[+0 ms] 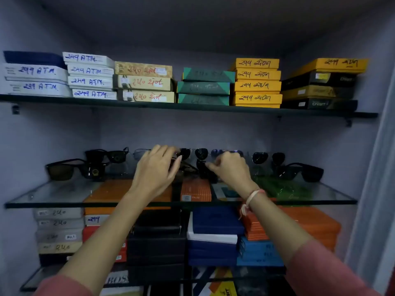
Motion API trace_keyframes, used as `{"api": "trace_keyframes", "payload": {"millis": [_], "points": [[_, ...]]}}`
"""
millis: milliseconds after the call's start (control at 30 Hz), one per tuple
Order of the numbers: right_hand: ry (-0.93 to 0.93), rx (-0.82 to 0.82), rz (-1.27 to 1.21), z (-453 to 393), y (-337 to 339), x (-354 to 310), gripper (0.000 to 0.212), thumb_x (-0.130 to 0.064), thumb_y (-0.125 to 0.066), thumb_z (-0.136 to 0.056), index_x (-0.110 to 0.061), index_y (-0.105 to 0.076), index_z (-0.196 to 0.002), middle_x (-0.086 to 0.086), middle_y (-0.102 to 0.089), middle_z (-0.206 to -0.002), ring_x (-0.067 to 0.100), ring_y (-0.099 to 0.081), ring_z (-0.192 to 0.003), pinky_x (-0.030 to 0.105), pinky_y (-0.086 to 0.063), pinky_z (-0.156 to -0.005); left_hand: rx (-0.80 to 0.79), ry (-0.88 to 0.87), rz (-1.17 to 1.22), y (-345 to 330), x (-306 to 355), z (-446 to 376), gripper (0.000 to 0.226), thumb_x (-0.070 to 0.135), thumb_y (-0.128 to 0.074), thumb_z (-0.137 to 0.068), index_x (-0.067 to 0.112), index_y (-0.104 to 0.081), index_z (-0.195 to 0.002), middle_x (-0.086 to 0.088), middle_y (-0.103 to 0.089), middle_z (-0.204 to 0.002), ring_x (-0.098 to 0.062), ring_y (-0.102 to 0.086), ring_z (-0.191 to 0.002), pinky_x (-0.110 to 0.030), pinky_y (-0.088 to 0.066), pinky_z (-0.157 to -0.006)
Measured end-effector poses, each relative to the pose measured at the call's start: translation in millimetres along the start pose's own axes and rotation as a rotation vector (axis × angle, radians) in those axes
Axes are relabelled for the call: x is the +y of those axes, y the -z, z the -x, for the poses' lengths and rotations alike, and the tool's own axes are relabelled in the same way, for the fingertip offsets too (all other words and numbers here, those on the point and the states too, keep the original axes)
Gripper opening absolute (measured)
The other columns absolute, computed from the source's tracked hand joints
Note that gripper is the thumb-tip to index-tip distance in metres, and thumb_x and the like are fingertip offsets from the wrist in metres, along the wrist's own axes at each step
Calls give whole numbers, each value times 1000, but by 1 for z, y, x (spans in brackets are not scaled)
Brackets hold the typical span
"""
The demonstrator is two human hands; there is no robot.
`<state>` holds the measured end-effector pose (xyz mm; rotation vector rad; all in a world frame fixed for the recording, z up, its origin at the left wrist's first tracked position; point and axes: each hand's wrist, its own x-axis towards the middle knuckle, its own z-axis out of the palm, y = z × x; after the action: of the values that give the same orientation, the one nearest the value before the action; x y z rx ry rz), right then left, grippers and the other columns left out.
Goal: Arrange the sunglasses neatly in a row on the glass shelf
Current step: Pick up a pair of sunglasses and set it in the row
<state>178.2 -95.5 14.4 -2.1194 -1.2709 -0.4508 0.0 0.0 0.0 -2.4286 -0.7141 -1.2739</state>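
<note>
Several dark sunglasses stand on the middle glass shelf (53, 193). A brown-lensed pair (64, 169) sits at the far left, a black pair (109, 155) behind it, an aviator pair (268, 158) and a chunky black pair (303, 171) to the right. In the shelf's middle, my left hand (157, 167) and my right hand (229, 169) both grip one dark pair of sunglasses (197, 167), each at one end. More pairs (193, 153) stand in a row behind it, partly hidden by my hands.
Stacked labelled boxes fill the upper shelf (192, 107). Orange, blue, black and white boxes (215, 223) are stacked under the glass shelf. Cabinet walls close in on both sides. The front strip of the glass shelf is bare.
</note>
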Motion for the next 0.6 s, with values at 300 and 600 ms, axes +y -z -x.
{"api": "trace_keyframes", "payload": {"millis": [300, 600], "points": [[-49, -147, 90, -22, -26, -1, 29, -28, -69, -87, -2, -65, -98, 13, -68, -93, 30, -69, -88, 35, -55, -68, -270, 45, 45, -36, 2, -23, 31, 27, -43, -99, 15, -61, -122, -4, -64, -123, -22, -57, -115, -38, -49, -91], [45, 33, -48, -16, 18, 34, 27, -30, -67, -90, -7, -81, -90, 13, -77, -79, 25, -70, -64, 39, -62, -67, -233, 92, 200, -50, 20, -44, 39, 23, -46, -100, 9, -54, -136, -9, -55, -140, -30, -58, -121, -41, -47, -99]]}}
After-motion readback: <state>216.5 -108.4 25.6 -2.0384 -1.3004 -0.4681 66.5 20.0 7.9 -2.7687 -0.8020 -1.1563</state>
